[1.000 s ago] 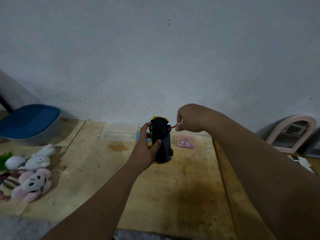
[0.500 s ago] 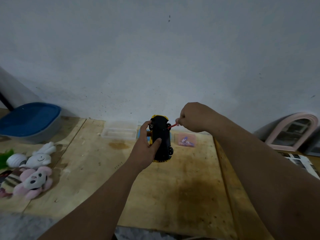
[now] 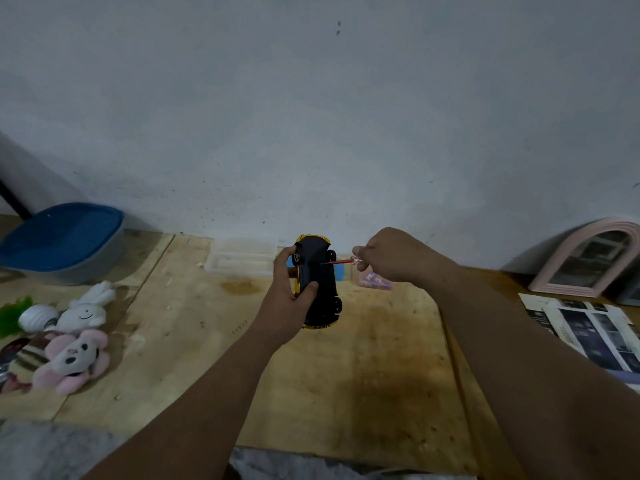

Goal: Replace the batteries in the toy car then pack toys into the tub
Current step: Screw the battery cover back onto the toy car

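Holding steady over the last second: toy car stays belly-up in the left hand, clear above the worktop. Right hand keeps pinching the red screwdriver, tip on the underside. Judged: battery cover not yet off; blue-lidded tub and plush toys wait at left.

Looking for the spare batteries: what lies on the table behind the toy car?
Behind the toy car show a blue patch, a clear tray and a clear bag; the car covers whatever else is there.

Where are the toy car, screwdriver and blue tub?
toy car (image 3: 317, 282), head view, black underside.
screwdriver (image 3: 341, 261), head view, red shaft.
blue tub (image 3: 59, 233), head view, blue inside.
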